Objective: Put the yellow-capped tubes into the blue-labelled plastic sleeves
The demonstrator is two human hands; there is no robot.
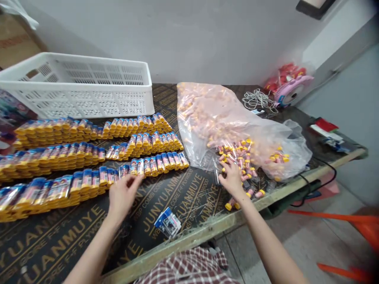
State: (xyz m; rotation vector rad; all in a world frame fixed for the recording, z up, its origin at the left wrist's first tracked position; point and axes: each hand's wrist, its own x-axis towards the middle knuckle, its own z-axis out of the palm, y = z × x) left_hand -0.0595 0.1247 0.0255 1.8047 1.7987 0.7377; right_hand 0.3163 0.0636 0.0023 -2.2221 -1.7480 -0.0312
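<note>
My left hand [123, 196] is at the front row of stacked small tubes [103, 177], which have blue tops and yellow ends. Its thumb and fingers are pinched together, fingertips close to the lower end of one tube [140, 166]; whether they grip anything is hidden. On the right, my right hand [233, 179] reaches over a heap of loose pink tubes with yellow caps [245, 161], its thumb and fingers apart. A clear, dark-looking tube [217, 176] lies beside its thumb. The heap spills from a large clear plastic bag [213, 106].
Behind the rows stands a white perforated crate [89, 96]. Small blue-and-white labels or packets [168, 223] lie near the wooden table edge [207, 229]. A coiled white cable [259, 100] and a pink fan [293, 92] sit at the back right. Orange stool legs [331, 216] show below.
</note>
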